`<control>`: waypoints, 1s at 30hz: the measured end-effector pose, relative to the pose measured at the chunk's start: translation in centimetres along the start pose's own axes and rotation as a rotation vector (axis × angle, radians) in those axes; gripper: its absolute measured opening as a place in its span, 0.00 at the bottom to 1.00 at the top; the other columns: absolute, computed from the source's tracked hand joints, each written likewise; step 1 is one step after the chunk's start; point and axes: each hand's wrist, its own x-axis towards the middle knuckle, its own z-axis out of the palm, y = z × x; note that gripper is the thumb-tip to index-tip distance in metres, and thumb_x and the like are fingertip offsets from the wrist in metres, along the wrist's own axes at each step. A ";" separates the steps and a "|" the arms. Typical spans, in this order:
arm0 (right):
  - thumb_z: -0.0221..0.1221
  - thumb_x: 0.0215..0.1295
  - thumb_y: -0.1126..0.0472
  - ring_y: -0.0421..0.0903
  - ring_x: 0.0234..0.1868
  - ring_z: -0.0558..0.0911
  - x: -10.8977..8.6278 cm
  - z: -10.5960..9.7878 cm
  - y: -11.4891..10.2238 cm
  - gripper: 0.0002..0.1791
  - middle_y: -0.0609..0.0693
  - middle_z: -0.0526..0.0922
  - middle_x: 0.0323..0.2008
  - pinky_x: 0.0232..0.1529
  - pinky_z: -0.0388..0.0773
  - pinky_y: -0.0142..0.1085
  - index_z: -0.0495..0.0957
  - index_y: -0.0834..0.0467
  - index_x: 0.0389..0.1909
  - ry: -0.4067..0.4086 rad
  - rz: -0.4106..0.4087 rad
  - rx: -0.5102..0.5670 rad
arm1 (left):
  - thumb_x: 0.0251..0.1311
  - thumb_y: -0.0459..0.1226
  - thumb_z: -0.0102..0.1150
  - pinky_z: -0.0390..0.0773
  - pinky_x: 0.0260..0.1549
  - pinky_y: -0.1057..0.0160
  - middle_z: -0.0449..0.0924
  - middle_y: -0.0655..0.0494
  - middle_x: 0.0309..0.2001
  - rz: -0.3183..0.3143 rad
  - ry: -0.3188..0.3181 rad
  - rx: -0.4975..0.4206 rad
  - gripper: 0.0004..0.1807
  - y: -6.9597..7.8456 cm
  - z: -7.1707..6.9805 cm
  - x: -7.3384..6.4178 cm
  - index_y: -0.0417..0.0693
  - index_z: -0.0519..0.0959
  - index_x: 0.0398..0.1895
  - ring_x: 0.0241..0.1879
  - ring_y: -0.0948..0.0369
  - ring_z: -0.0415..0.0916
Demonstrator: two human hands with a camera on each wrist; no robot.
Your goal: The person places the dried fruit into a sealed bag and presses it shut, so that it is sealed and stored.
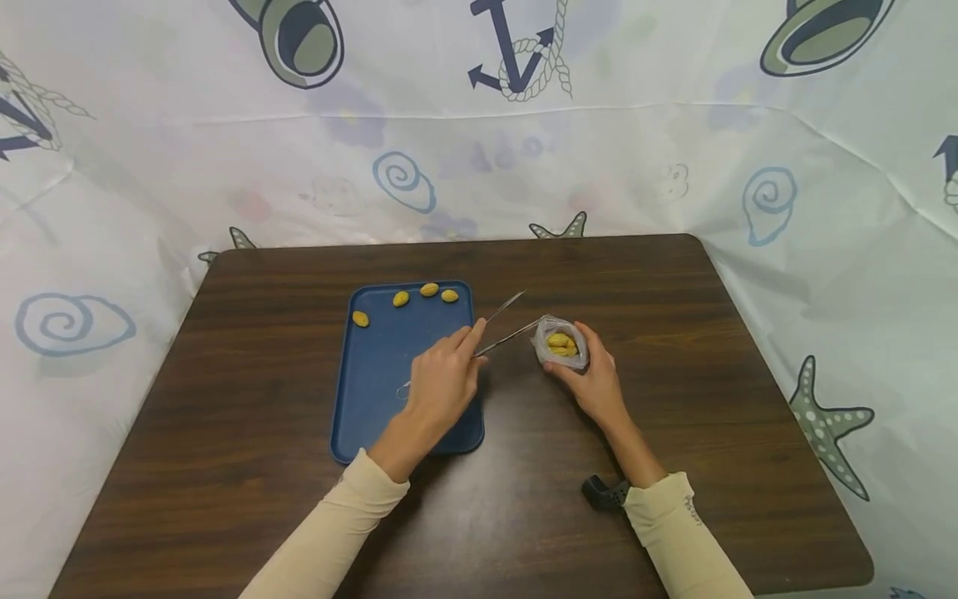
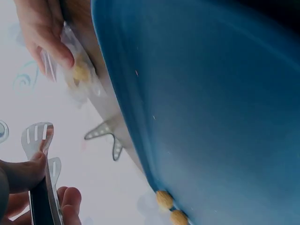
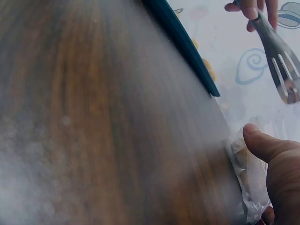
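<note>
Yellow nut-like pieces (image 1: 429,289): four on one blue tray (image 1: 374,391), at least three in one clear bag (image 1: 561,326). The right hand (image 1: 599,383) curls its fingers round the bag; the left hand (image 1: 445,378) has fingers gripping tongs (image 1: 511,336), whose slots (image 2: 35,134) only wrist views show.

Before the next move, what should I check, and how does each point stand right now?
1. Left hand holds the tongs: ok.
2. Tongs ready to grasp: ok, tips apart, nothing between them.
3. Yellow pieces left on the tray: ok, four show.
4. Right hand holds the bag: ok.
5. Bag's mouth open: ok, yellow pieces show inside.
6. Exact count inside the bag: cannot tell, they overlap.
</note>
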 end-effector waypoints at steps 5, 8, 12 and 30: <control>0.76 0.57 0.47 0.68 0.73 0.66 0.0 -0.1 -0.1 0.51 0.57 0.71 0.73 0.72 0.59 0.64 0.61 0.51 0.78 -0.006 0.005 -0.007 | 0.61 0.37 0.72 0.82 0.23 0.55 0.88 0.48 0.50 -0.033 0.004 0.005 0.28 -1.3 -0.5 0.0 0.45 0.80 0.66 0.31 0.53 0.85; 0.76 0.57 0.47 0.68 0.73 0.66 -0.1 -0.2 -0.1 0.51 0.57 0.70 0.73 0.72 0.58 0.64 0.61 0.51 0.78 -0.006 0.004 -0.011 | 0.62 0.37 0.72 0.83 0.25 0.53 0.88 0.47 0.51 -0.052 -0.003 -0.001 0.29 -1.9 -0.7 0.1 0.44 0.79 0.67 0.33 0.52 0.86; 0.75 0.58 0.47 0.67 0.73 0.66 -0.1 -0.2 -0.1 0.51 0.58 0.70 0.73 0.72 0.58 0.65 0.60 0.52 0.78 -0.012 0.005 -0.015 | 0.61 0.37 0.73 0.84 0.25 0.52 0.88 0.46 0.52 -0.073 -0.023 0.007 0.30 -2.5 -0.8 0.1 0.44 0.78 0.67 0.35 0.50 0.86; 0.75 0.58 0.47 0.67 0.72 0.66 -0.1 0.0 -0.3 0.50 0.57 0.71 0.73 0.72 0.58 0.64 0.61 0.51 0.78 -0.009 0.019 -0.007 | 0.65 0.38 0.69 0.84 0.29 0.47 0.87 0.45 0.54 -0.165 -0.132 0.059 0.29 -5.4 -1.3 1.2 0.44 0.76 0.70 0.40 0.47 0.87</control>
